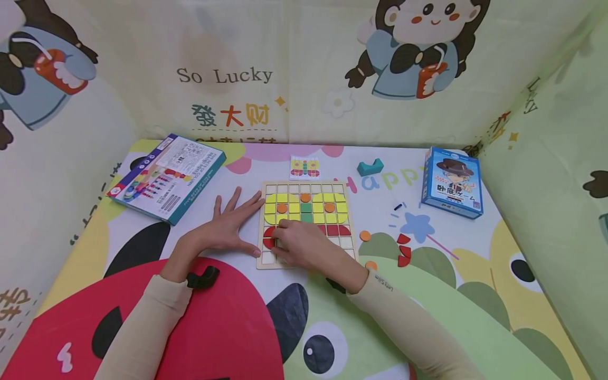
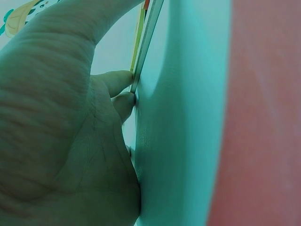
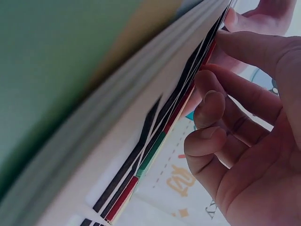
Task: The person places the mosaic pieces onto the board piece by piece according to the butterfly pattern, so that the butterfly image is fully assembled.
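Head view, left hand (image 1: 227,227) fingers spread flat beside puzzle board (image 1: 306,224), right hand (image 1: 304,245) fingers curled, pressing red piece (image 1: 269,237).

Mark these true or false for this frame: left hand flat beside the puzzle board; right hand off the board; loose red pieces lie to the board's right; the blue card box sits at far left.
1. The left hand lies flat beside the puzzle board. True.
2. The right hand is off the board. False: it rests on the board's lower left part.
3. Loose red pieces lie to the board's right. True.
4. The blue card box sits at far left. False: it is at far right.
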Available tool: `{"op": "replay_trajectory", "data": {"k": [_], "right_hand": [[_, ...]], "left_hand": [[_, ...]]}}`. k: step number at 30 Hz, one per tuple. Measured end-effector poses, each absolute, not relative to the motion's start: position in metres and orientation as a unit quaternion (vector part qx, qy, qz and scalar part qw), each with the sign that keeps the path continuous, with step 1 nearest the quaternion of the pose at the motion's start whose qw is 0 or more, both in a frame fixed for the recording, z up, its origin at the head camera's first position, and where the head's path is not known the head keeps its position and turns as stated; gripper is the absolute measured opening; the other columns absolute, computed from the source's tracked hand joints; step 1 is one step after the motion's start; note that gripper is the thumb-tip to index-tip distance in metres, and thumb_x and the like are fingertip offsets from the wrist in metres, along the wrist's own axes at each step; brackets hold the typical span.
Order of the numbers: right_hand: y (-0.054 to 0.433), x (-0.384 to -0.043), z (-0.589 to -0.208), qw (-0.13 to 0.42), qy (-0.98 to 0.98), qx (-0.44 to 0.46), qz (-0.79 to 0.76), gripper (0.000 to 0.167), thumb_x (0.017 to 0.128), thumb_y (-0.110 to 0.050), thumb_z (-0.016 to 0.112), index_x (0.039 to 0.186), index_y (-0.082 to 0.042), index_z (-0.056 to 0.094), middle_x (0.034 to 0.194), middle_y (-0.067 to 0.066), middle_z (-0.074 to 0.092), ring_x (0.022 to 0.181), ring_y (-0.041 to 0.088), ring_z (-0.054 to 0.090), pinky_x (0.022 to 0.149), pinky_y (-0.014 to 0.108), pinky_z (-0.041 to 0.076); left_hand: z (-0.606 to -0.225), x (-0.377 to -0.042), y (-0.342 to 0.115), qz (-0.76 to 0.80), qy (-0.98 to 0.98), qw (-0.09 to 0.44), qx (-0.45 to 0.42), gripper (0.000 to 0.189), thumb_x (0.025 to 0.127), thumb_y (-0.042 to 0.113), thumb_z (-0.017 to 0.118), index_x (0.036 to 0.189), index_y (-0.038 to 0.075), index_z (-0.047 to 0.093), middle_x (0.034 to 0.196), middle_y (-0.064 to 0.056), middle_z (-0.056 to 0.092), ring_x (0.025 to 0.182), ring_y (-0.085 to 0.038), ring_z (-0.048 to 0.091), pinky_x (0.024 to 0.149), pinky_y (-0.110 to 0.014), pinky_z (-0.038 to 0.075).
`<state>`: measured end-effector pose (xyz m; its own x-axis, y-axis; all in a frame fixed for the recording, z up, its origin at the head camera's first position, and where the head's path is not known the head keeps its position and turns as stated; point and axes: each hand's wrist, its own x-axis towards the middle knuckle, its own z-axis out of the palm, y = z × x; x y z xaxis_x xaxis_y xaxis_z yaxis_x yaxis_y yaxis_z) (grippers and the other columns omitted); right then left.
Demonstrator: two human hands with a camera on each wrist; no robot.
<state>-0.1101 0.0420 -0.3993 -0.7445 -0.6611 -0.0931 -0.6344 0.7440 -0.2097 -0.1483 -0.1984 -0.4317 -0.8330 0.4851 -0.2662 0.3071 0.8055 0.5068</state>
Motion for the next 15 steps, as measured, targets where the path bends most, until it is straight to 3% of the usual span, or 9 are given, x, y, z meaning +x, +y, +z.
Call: {"op": "replay_trajectory", "data": {"k": [11,15], "right_hand": [[0.069,-0.108,-0.394,0.099,0.934,-0.322,-0.121,0.037,0.096,-0.039,0.077,0.129,-0.021,0.076,0.118,0.0,0.074,0.102,0.015,0.069,0.09,0.032,0.062],[0.094,-0.108,-0.39,0.075,0.939,-0.305,-0.139,0.031,0.096,-0.035,0.079,0.122,-0.018,0.078,0.109,0.0,0.073,0.093,0.013,0.066,0.081,0.03,0.06]], "left_hand": [[-0.43,-0.147,-0.197,0.226,0.93,0.199,0.211,0.13,0.07,0.058,0.091,0.172,0.029,0.016,0.182,-0.003,0.004,0.166,-0.041,-0.019,0.121,-0.08,-0.02],[-0.428,-0.147,-0.197,0.227,0.93,0.198,0.211,0.13,0.07,0.057,0.092,0.172,0.028,0.016,0.182,-0.003,0.004,0.166,-0.041,-0.018,0.121,-0.08,-0.019]]}}
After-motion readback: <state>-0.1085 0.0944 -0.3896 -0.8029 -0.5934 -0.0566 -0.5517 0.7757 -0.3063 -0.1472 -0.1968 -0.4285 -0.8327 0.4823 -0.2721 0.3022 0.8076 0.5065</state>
